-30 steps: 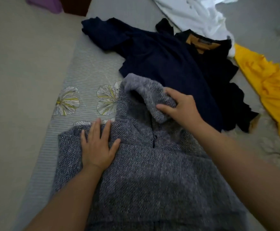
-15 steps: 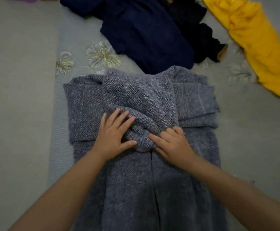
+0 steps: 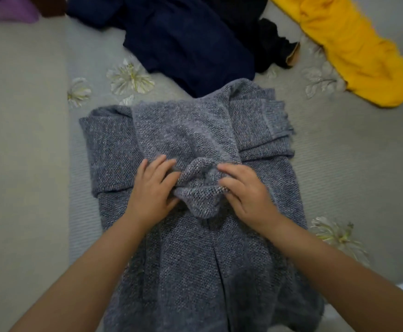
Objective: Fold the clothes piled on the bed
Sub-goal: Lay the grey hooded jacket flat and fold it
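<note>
A grey knit hooded sweater lies flat on the bed in front of me, sleeves folded across its chest. Its hood is folded down over the sleeves, and the hood's tip is bunched up in the middle. My left hand grips that bunch from the left side. My right hand pinches it from the right side, fingers curled into the knit.
A dark navy garment lies just beyond the sweater, with a black one beside it. A yellow garment stretches along the far right. A purple item sits at the top left. The bed cover is pale grey with flower prints.
The hood was pulled down from beyond the collar onto the chest. My left hand went from lying flat on the shoulder to the hood's tip, where both hands now bunch the knit.
</note>
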The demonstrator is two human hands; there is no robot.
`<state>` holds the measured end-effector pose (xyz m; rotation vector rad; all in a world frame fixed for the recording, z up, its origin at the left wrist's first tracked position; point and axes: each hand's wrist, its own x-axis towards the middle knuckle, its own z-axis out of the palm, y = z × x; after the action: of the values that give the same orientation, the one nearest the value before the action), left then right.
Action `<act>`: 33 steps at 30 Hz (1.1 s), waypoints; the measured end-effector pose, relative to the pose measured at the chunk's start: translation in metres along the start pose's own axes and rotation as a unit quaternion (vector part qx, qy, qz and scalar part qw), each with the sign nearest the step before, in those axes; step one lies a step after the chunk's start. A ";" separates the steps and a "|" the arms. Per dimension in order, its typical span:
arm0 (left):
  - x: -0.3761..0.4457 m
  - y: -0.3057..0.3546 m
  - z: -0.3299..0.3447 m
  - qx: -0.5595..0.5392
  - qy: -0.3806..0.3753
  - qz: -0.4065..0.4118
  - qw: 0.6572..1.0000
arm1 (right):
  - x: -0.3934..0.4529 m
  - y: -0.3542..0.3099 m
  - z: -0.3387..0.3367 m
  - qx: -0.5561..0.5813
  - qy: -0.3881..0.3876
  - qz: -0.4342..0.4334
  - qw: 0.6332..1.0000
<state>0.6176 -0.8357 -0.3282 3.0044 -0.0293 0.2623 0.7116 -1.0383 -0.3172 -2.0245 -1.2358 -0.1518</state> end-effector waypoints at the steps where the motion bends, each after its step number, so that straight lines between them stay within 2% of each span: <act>1: 0.003 0.003 -0.003 0.002 -0.010 0.002 1.000 | 0.000 0.000 0.000 -0.020 -0.014 -0.027 0.999; 4: 0.014 0.006 -0.011 -0.007 -0.060 0.012 0.998 | -0.005 0.001 -0.004 -0.072 -0.108 -0.053 0.990; 6: 0.023 0.003 -0.018 -0.011 -0.073 0.013 0.997 | 0.001 0.003 -0.015 -0.039 -0.250 0.026 0.967; 7: 0.025 -0.003 -0.017 -0.003 -0.065 0.024 0.998 | 0.005 0.006 -0.021 -0.010 -0.330 0.087 0.940; 9: 0.029 -0.007 -0.024 0.013 -0.084 0.058 0.995 | 0.016 0.011 -0.023 -0.011 -0.409 0.148 0.900; 11: 0.033 -0.007 -0.033 0.012 -0.142 0.088 0.986 | 0.024 0.014 -0.013 -0.087 -0.450 0.138 0.878; 13: 0.036 -0.008 -0.041 0.019 -0.298 0.060 0.953 | 0.027 0.015 0.002 -0.171 -0.471 0.105 0.859; 14: 0.038 -0.009 -0.045 0.037 -0.366 0.053 0.929 | 0.029 0.016 0.008 -0.179 -0.463 0.099 0.862; 16: 0.038 -0.012 -0.049 0.054 -0.406 0.052 0.911 | 0.034 0.022 0.015 -0.167 -0.427 0.088 0.884; 19: 0.040 -0.017 -0.050 0.073 -0.405 -0.005 0.911 | 0.055 0.027 0.012 -0.153 -0.412 0.039 0.898; 20: 0.043 -0.018 -0.048 0.094 -0.395 -0.020 0.914 | 0.064 0.026 0.011 -0.160 -0.393 0.009 0.906; 22: 0.053 -0.019 -0.047 0.132 -0.312 -0.029 0.940 | 0.082 0.028 0.006 -0.165 -0.279 -0.069 0.944; 24: 0.068 -0.034 -0.049 0.116 -0.123 0.012 0.986 | 0.106 0.033 -0.004 -0.167 -0.166 -0.134 0.963; 25: 0.075 -0.044 -0.051 0.081 -0.018 0.035 0.996 | 0.117 0.037 -0.009 -0.179 -0.118 -0.155 0.964; 27: 0.085 -0.060 -0.059 0.050 0.118 0.062 0.990 | 0.135 0.040 -0.019 -0.207 -0.035 -0.185 0.960; 28: 0.084 -0.062 -0.056 0.057 0.146 0.088 0.984 | 0.135 0.043 -0.020 -0.214 -0.011 -0.200 0.956; 30: 0.069 -0.059 -0.039 0.060 0.127 0.147 0.979 | 0.111 0.052 -0.016 -0.227 -0.011 -0.229 0.947; 32: 0.033 -0.045 -0.012 0.028 0.055 0.182 0.981 | 0.063 0.058 -0.007 -0.237 -0.102 -0.226 0.939; 33: 0.012 -0.036 0.000 0.015 0.012 0.181 0.983 | 0.040 0.056 -0.003 -0.235 -0.175 -0.210 0.933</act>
<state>0.6305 -0.7997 -0.3307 3.0066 -0.5766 0.3339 0.7788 -1.0262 -0.3268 -2.2150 -2.0130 -0.3279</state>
